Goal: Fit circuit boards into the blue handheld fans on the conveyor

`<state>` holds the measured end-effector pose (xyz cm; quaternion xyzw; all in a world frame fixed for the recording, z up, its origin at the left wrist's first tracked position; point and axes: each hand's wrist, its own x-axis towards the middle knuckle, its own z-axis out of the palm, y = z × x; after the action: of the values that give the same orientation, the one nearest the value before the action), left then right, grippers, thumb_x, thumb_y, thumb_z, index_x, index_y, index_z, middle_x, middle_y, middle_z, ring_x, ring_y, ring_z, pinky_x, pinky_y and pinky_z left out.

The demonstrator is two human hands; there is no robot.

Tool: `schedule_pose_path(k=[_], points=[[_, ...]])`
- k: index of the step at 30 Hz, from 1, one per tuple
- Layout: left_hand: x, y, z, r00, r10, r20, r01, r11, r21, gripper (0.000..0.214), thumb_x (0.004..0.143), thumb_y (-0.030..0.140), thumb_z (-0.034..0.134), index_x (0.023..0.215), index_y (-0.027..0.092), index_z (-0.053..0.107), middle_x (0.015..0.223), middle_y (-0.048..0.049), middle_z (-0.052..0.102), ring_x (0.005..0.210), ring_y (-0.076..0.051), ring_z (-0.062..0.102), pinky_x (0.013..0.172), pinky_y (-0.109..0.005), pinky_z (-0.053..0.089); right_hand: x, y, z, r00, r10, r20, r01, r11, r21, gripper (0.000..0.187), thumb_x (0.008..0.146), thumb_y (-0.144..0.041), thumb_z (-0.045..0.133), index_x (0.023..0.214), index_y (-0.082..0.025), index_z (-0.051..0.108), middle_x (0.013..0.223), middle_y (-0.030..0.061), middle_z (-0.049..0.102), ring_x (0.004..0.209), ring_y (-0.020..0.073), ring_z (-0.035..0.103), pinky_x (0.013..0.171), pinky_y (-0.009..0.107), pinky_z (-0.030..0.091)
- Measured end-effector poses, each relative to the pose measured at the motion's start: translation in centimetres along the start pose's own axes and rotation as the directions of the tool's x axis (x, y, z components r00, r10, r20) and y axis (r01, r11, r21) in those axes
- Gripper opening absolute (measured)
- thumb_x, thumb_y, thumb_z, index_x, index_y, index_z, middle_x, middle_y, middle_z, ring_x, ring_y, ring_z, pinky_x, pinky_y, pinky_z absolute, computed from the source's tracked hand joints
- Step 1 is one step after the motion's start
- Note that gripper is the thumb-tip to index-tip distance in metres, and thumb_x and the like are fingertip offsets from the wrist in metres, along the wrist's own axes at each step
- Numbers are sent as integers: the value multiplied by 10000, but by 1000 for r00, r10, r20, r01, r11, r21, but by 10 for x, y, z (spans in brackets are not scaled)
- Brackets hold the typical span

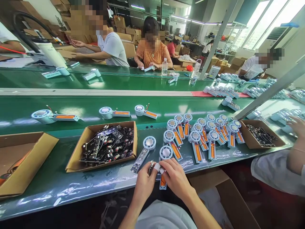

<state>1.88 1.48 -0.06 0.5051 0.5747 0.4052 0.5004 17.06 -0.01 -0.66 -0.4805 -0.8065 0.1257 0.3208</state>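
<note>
At the bench edge, my left hand [145, 180] is closed on a small dark circuit board [150, 168], seen mostly edge-on. My right hand [176, 177] meets it with fingers pinched together; whatever lies between the fingertips is hidden. White wraps cover some fingertips. Under both hands lies a light-blue handheld fan [166, 153], its round head facing away from me and its open handle showing an orange battery [163, 181]. Just left of it rests another fan [149, 143] with a circuit board [140, 160] set along its handle.
A cardboard box of circuit boards [107, 144] stands left, another box [260, 135] right. Several open fans [195, 136] crowd the bench to the right. Fans [116, 113] lie along the green belt [90, 101]. A co-worker's hand [296, 125] is at far right; people sit opposite.
</note>
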Motion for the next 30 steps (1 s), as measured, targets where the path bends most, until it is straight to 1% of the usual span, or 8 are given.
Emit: schedule_pose_path(k=[4,7,12,15,19,23,27,30], points=[[2,-3,4,998,-56,18,57,996,-66,439,768,619,629,673,190,617,603,29,556,592,-152,486,559,-250,424,1,-1,4,999,24,-36,-24,1000,15,328,924,-23,478,1175,-184,614,1037,86,723,869,238,604,755,363,550],[3,-6,6,992,-119,34,122,985,-125,523,740,707,629,671,192,571,524,84,405,488,-105,362,462,-222,311,0,-3,7,995,50,-90,-48,999,20,303,946,-35,461,1155,-188,618,975,76,720,832,232,590,728,349,540],[4,-7,11,978,-192,79,204,959,-195,579,696,774,622,690,203,522,517,124,288,445,-73,252,425,-211,231,-6,-6,12,983,37,-179,-38,999,-4,306,973,-55,451,1165,-194,644,1038,98,681,885,220,584,757,335,546],[3,-7,12,976,-204,72,214,957,-196,536,724,737,617,691,214,504,528,110,338,449,-82,293,428,-216,265,-8,-5,13,974,67,-215,-74,997,-27,293,973,-71,459,1105,-218,675,993,87,653,861,211,579,727,324,537],[-1,-9,7,984,-172,43,176,972,-158,422,780,639,632,777,220,583,597,52,529,523,-141,484,475,-244,394,-6,0,11,976,8,-218,-31,994,-102,279,933,-60,466,1035,-205,681,955,88,635,827,214,571,710,333,524],[-8,-9,-3,997,-79,5,79,995,-64,330,825,553,603,892,236,661,798,-25,696,768,-224,650,664,-315,527,0,6,6,979,-72,-192,40,985,-167,263,900,-50,466,977,-194,672,932,91,629,808,218,559,712,343,518],[-10,-8,-7,999,42,-4,-42,998,53,305,848,491,541,873,219,676,928,-80,731,970,-279,669,878,-396,525,6,9,1,985,-110,-136,86,982,-167,271,870,-39,458,954,-192,665,931,91,619,806,222,540,717,349,513],[-6,-7,-4,999,36,5,-36,999,40,274,814,460,580,854,199,657,823,-59,711,813,-254,666,755,-368,537,9,8,-1,992,-98,-84,85,985,-148,266,839,-29,471,935,-194,656,925,83,612,800,222,530,711,347,507]])
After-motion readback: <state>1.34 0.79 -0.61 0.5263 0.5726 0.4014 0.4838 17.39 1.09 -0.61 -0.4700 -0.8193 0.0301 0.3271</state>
